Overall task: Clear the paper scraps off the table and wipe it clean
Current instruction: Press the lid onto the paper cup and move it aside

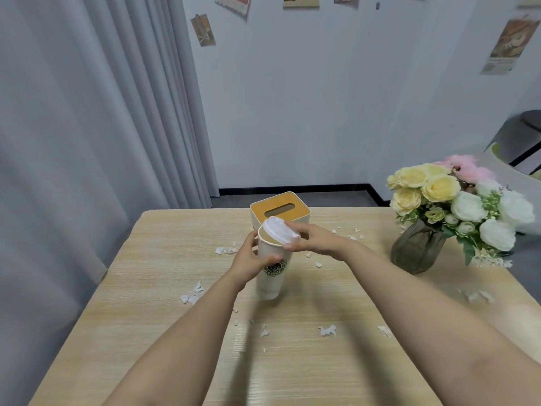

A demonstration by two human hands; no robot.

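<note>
- At desk centre: your left hand grips the paper coffee cup; your right hand holds its white lid tilted over the rim.
- Across the desk: paper scraps lie scattered; none looks cleared, and wiping is not yet begun.

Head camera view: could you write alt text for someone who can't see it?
A left hand grips a paper coffee cup while the right hand lifts its white lid, above a wooden table strewn with paper scraps.
</note>
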